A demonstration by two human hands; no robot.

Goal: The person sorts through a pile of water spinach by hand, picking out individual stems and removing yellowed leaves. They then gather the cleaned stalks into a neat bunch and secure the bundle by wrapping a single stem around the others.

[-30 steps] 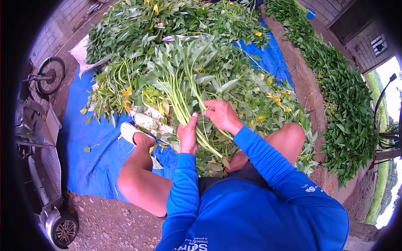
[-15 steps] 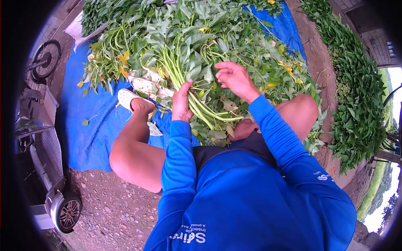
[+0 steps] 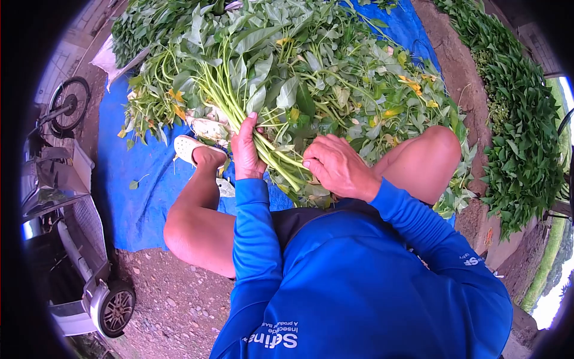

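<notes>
A bunch of water spinach with long pale green stems slants across my lap, its leaves pointing away from me. My left hand is closed around the stems, thumb lying on top. At the lower stem ends my right hand is closed, thumb and fingers pinching a stem of the same bunch; its fingertips are partly hidden. Beyond both hands lies a broad heap of loose water spinach, with some yellowed leaves among it.
Under the heap spreads a blue tarp. My foot in a cream clog rests at its left. A vehicle with a wheel stands on the gravel, left. A long row of dark green leafy plants runs along the right.
My right hand has come down from above the heap to the stem ends and closed there. My left hand, holding the bunch, has shifted slightly left.
</notes>
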